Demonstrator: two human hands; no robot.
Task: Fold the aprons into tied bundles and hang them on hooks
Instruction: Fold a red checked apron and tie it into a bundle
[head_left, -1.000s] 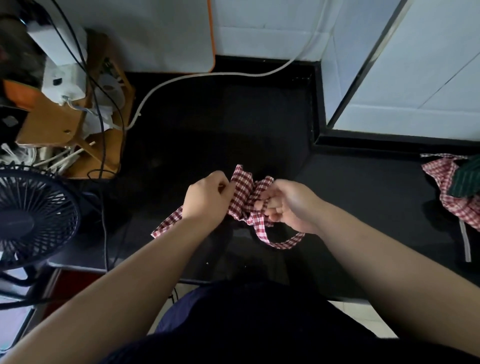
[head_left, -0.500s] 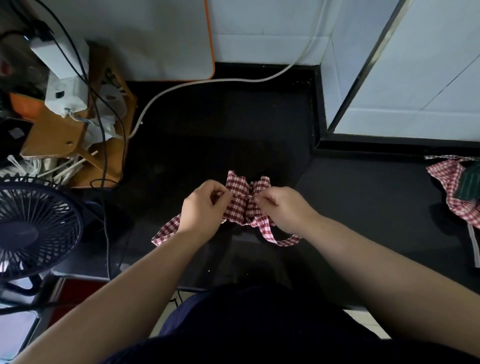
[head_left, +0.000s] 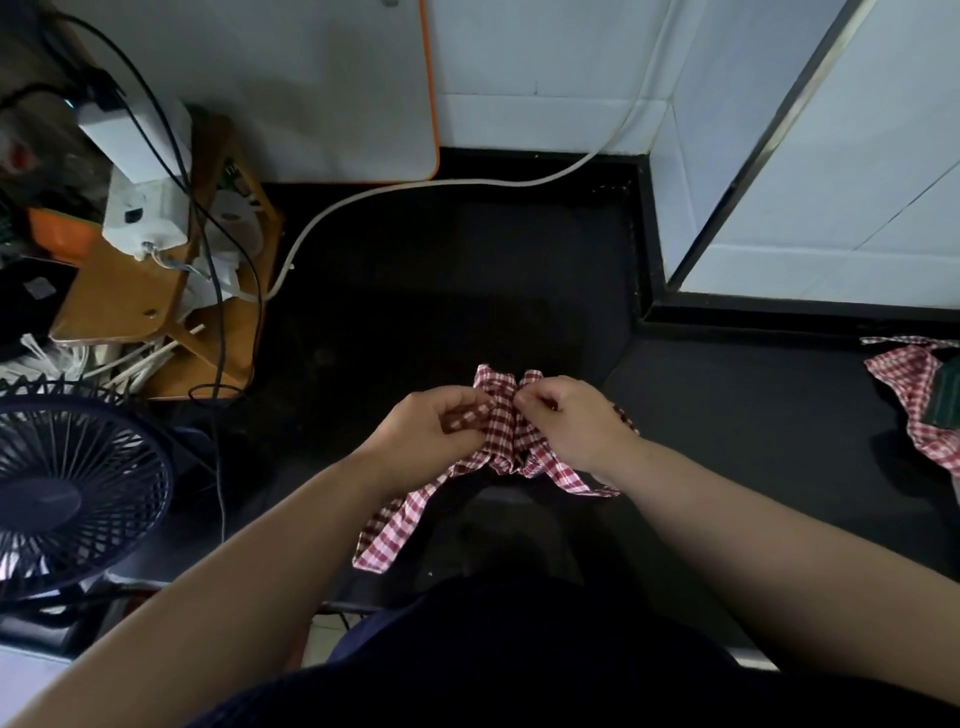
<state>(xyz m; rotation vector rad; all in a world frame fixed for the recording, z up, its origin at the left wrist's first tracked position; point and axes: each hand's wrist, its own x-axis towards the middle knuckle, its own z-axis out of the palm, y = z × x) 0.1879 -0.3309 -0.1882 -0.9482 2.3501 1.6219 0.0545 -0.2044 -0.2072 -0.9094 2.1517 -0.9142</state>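
While both hands work at the middle of the red-checked apron bundle (head_left: 501, 415), it sits low over the near part of the black tabletop (head_left: 467, 291); whether it rests on the surface or is lifted cannot be told. Left hand (head_left: 436, 426) grips a fold of checked cloth at the bundle's left side, fingers curled round it. Right hand (head_left: 569, 421) pinches at the bundle's waist, fingertips tucked in against the cloth. Compared with a second ago, the hands are closer together and the bundle looks narrower at its centre, both ends flaring above the knuckles. One strap tail (head_left: 389, 525) trails down toward the person's body; a shorter strap loop (head_left: 576, 480) hangs under the right wrist, smaller than before. Judgement: the tie is being drawn tight, knot likely not yet finished. Hanging remains; no hooks in view. A second checked apron (head_left: 914, 384) lies unfolded far right, well apart. Desk fan (head_left: 67, 488) stands at far left.
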